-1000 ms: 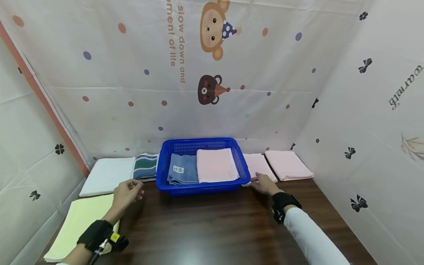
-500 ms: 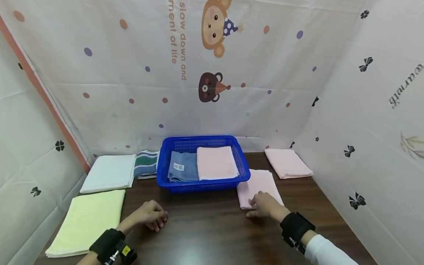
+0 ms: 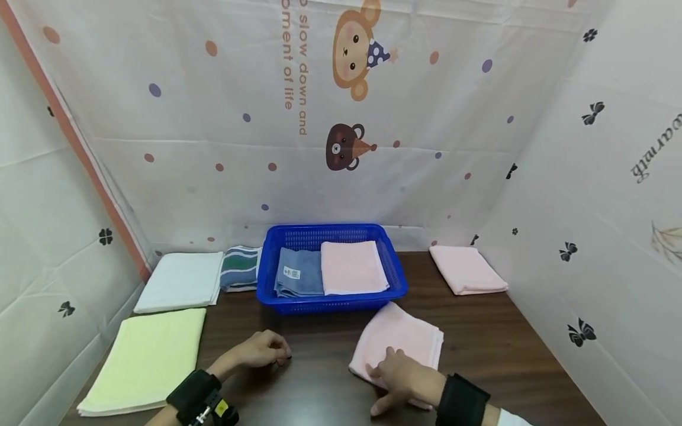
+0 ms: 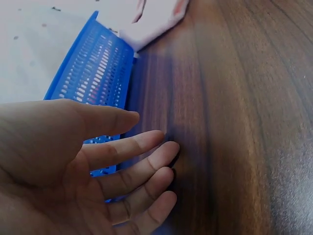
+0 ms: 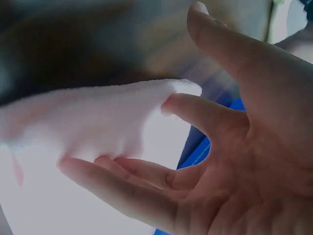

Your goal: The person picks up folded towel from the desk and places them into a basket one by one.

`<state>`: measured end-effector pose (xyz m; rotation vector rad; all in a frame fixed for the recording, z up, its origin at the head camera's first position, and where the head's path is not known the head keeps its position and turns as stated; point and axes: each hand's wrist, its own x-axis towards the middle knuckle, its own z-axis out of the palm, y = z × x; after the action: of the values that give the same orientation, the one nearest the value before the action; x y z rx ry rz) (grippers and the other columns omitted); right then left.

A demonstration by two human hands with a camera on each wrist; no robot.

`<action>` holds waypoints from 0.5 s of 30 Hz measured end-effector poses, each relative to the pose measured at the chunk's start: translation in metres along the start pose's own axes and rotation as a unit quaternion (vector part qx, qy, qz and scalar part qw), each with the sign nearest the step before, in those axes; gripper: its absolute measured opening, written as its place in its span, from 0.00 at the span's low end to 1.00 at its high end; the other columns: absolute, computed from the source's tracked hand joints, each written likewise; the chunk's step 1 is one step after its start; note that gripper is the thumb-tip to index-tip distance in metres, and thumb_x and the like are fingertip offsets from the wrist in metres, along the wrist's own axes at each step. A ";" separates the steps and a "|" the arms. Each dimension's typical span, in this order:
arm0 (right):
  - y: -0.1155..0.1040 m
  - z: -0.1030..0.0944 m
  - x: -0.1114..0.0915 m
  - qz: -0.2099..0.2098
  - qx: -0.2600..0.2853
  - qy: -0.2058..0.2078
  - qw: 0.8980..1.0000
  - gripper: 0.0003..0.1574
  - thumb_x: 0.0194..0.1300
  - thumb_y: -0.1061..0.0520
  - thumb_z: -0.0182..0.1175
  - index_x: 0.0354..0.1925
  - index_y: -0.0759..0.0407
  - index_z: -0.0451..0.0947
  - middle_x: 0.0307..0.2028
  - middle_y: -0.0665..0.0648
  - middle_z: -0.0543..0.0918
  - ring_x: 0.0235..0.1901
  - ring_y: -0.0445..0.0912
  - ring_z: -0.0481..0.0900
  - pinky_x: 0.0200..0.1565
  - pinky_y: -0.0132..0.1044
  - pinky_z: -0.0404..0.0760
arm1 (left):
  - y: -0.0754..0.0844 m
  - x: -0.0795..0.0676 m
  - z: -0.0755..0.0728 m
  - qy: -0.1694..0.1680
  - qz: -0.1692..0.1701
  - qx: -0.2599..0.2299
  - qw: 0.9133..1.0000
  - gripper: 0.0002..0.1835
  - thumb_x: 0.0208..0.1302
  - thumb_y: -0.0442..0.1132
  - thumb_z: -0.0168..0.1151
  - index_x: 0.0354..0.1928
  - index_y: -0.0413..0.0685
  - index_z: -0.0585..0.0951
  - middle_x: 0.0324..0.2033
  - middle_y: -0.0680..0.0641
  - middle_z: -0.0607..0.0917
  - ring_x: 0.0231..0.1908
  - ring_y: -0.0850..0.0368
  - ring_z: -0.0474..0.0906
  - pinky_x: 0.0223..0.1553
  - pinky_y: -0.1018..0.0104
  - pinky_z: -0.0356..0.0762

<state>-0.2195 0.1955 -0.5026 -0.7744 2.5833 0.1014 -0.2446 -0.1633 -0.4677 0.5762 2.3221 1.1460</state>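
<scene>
My right hand [image 3: 401,374] lies on a folded pink towel [image 3: 407,332] in front of the basket, fingers spread and thumb apart from the cloth. In the right wrist view the fingertips press on the pale towel's surface, and the thumb points away, touching nothing. The left hand [image 3: 260,349] hovers at or just above the tabletop, left of that towel. Its fingers are loosely bent with nothing between them, as the left wrist view also shows. Behind both hands stands a blue basket [image 3: 330,305], holding a folded blue towel [image 3: 301,275] and another pink towel [image 3: 353,266].
On the left lie a yellow towel [image 3: 146,361], a white towel [image 3: 181,281] and a striped towel [image 3: 239,269]. One more pink towel [image 3: 469,270] sits at the back right. Printed cloth walls [image 3: 234,189] close off the back and sides of the dark wooden table [image 3: 511,361].
The pink towel beside the basket has slid forward and left under my right hand, and turned somewhat. My left hand has moved right, from beside the white towel to the table's middle.
</scene>
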 end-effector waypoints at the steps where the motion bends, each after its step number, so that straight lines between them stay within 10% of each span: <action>1: -0.011 -0.006 -0.003 -0.012 -0.005 -0.002 1.000 0.52 0.47 0.15 0.65 0.67 0.31 0.75 0.46 0.60 0.80 0.39 0.51 0.75 0.35 0.43 0.81 | 0.000 -0.001 0.001 0.000 0.000 0.000 1.000 0.09 0.69 0.35 0.60 0.37 0.37 0.87 0.26 0.44 0.85 0.27 0.58 0.75 0.29 0.71 0.69; 7: -0.081 -0.052 -0.020 -0.089 -0.037 0.009 0.995 0.46 0.57 0.30 0.71 0.72 0.26 0.68 0.58 0.62 0.72 0.47 0.50 0.72 0.34 0.34 0.80 | 0.002 -0.007 0.004 0.008 0.000 0.008 1.000 0.08 0.67 0.35 0.61 0.37 0.38 0.87 0.27 0.45 0.86 0.28 0.59 0.76 0.31 0.68 0.72; 15: -0.123 -0.057 0.009 -0.176 -0.006 0.053 0.983 0.38 0.69 0.30 0.60 0.73 0.32 0.67 0.63 0.57 0.72 0.51 0.44 0.70 0.46 0.35 0.80 | 0.005 -0.011 0.015 0.068 -0.020 0.053 0.996 0.15 0.65 0.40 0.64 0.20 0.43 0.80 0.15 0.56 0.72 0.19 0.62 0.66 0.21 0.71 0.61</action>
<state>-0.1818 0.0765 -0.4488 -1.2584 2.4986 -0.0326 -0.2261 -0.1575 -0.4692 0.5008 2.5104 1.0787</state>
